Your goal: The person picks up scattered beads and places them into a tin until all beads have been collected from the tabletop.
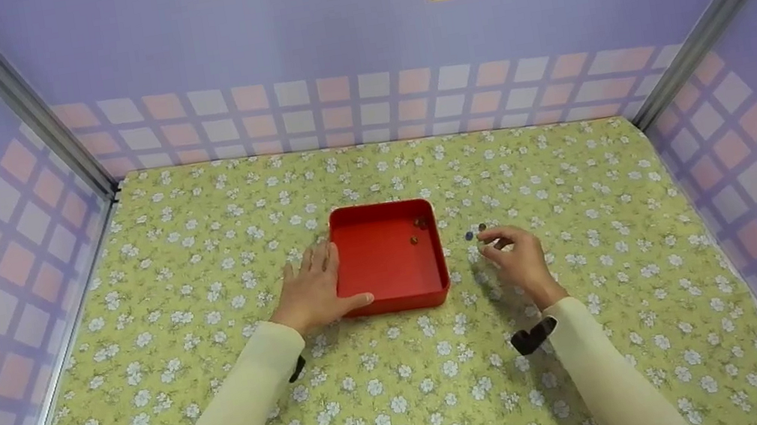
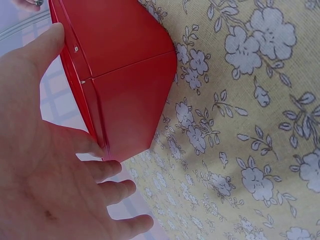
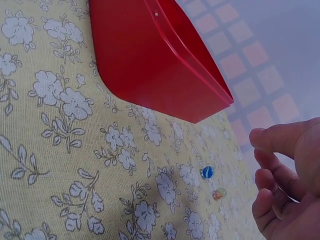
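A square red box holds several small marbles towards its right side. My left hand rests against the box's near left corner, its thumb over the near rim and its fingers nearly straight along the left side. To the right of the box, just above the cloth, my right hand pinches a small greenish marble between thumb and fingertips; the right wrist view hides it. Beneath that hand lie a blue marble and a clear marble with red and yellow swirls.
A yellow cloth with white flowers covers the tabletop. Purple panels with pink and white squares stand behind and at both sides, joined by grey posts at the corners. A black wrist strap shows at the right cuff.
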`<action>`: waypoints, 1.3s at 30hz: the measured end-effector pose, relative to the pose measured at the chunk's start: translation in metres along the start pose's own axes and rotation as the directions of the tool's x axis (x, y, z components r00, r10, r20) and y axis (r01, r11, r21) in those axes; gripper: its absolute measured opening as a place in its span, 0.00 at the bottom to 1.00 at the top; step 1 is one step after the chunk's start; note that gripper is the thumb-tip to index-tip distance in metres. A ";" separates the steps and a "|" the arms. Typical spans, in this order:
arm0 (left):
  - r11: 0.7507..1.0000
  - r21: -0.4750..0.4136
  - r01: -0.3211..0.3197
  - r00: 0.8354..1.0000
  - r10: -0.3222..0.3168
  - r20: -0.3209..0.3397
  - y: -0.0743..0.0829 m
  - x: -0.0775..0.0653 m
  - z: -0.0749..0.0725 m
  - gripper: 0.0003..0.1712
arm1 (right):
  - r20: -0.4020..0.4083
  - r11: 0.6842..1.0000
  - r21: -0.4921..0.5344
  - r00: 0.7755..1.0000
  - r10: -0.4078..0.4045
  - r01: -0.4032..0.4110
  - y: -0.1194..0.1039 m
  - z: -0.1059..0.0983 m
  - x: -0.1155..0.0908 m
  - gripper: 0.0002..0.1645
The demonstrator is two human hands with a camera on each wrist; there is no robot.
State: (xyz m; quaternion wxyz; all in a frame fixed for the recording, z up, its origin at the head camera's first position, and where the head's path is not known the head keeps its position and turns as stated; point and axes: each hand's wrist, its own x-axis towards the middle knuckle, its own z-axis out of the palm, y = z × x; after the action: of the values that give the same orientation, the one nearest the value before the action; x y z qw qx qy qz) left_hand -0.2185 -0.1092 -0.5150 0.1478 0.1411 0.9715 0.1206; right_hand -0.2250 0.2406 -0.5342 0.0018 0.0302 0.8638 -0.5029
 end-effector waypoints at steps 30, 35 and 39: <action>1.000 -0.006 0.005 1.000 -0.005 -0.019 0.001 -0.002 0.000 0.64 | 0.042 0.998 -0.012 0.997 -0.068 0.069 -0.024 0.021 0.012 0.11; 1.000 -0.005 0.002 1.000 -0.002 -0.018 0.002 -0.003 0.000 0.64 | 0.052 0.997 -0.011 0.996 -0.069 0.070 -0.027 0.025 0.013 0.10; 1.000 -0.001 0.002 1.000 -0.002 -0.017 0.002 -0.003 -0.001 0.65 | 0.060 0.996 -0.008 0.995 -0.084 0.085 -0.029 0.028 0.014 0.11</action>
State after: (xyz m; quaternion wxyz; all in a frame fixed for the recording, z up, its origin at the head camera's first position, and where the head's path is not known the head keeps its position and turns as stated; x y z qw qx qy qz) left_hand -0.2156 -0.1087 -0.5133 0.1397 0.1391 0.9727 0.1222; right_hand -0.2416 0.2032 -0.5232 0.0065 -0.0214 0.8666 -0.4986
